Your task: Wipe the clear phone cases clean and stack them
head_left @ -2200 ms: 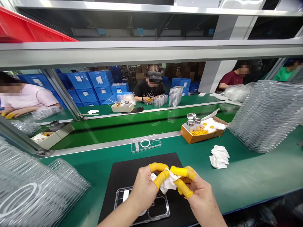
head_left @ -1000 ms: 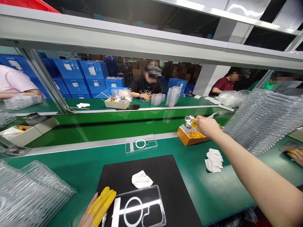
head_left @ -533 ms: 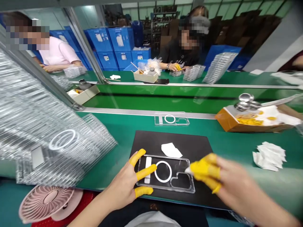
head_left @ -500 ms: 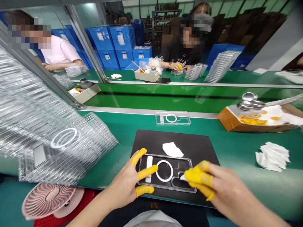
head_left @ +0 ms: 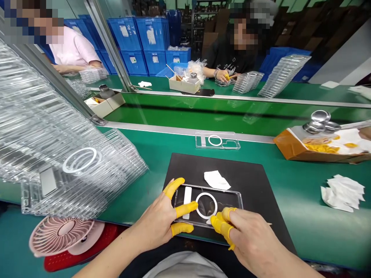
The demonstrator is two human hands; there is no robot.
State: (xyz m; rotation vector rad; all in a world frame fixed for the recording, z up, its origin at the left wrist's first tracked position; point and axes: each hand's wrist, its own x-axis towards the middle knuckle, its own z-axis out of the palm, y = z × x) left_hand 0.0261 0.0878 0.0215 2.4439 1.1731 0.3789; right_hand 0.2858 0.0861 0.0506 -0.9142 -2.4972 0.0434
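Note:
A clear phone case [head_left: 227, 193] with a white ring and a white strip lies on the black mat [head_left: 261, 193]. My left hand [head_left: 162, 216], with yellow finger cots, grips its left end: thumb at the near edge, one finger across the strip, another at the far edge. My right hand [head_left: 240, 231], also in yellow finger cots, is closed in a pinch around a thin white-tipped stick [head_left: 269, 224], mostly hidden. The tip touches the case just below the ring. A folded white wipe [head_left: 216, 180] lies beyond the case.
Stacked clear cases [head_left: 95, 185] rise at left, above a pink fan [head_left: 62, 233]. Another case [head_left: 217, 140] lies near the metal rail. At right are crumpled wipes [head_left: 343, 193] and an orange box [head_left: 285, 146] with metal-topped bottles. Two co-workers sit beyond the partition.
My right hand has moved left and slightly nearer along the case, from the camera cutout to just below the ring. My left hand keeps its hold. The view has shifted slightly.

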